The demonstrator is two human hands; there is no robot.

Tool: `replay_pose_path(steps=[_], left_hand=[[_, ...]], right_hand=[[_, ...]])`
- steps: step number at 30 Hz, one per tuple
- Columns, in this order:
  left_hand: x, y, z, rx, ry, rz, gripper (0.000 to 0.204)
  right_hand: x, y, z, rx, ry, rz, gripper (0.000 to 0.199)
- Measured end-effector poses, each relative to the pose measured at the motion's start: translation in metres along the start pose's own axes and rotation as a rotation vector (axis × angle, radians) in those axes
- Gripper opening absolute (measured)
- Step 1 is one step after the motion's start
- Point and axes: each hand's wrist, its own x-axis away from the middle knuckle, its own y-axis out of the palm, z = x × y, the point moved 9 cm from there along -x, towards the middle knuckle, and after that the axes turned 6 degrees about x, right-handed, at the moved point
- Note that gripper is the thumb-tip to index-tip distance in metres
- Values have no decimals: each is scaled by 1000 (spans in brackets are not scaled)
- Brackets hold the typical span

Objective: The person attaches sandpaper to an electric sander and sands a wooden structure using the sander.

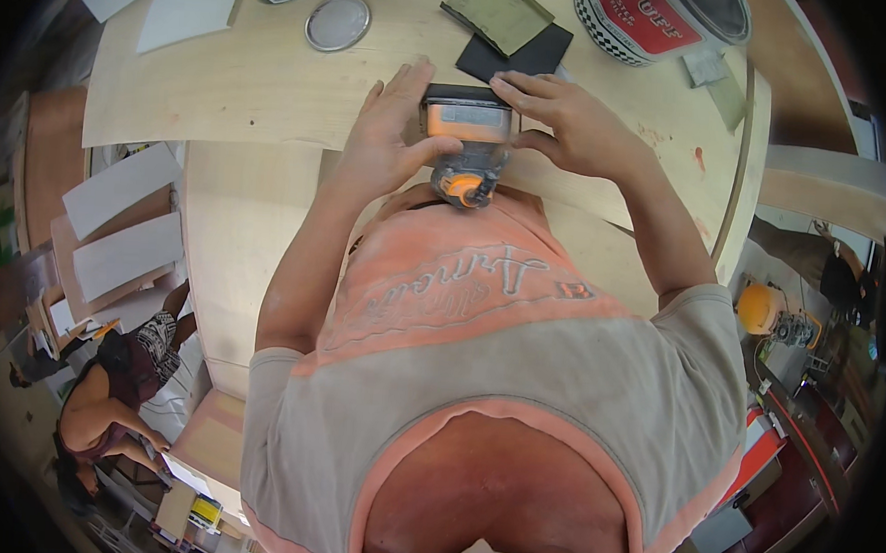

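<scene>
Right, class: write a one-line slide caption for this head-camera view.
Both hands, left and right, hold an orange-and-grey power sander on a pale plywood board beside dark sandpaper sheets.

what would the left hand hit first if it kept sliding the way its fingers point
The left hand, beside the orange sander, points up the wooden board. Its line looks free at first, then likely meets the round metal lid, though depth is unclear.

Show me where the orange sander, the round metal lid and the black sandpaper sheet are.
orange sander [467, 121]: head view, on its top housing.
round metal lid [338, 22]: head view, at the lid's centre.
black sandpaper sheet [531, 57]: head view, on its bare right part.
</scene>
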Motion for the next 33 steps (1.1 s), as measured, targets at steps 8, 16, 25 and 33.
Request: replay_pose_path(steps=[8,16,25,33], left_hand=[[6,8,34,-502,339,-33,74],[9,9,31,-501,309,5,71],[11,12,24,-600,302,51,70],[8,19,14,-539,407,148,72]], right_hand=[[-8,-4,-19,215,-103,-23,58],[-39,-3,-28,392,-142,-217,38],[-46,5,-26,469,-135,-242,38],[-43,13,-21,567,-129,-189,35]])
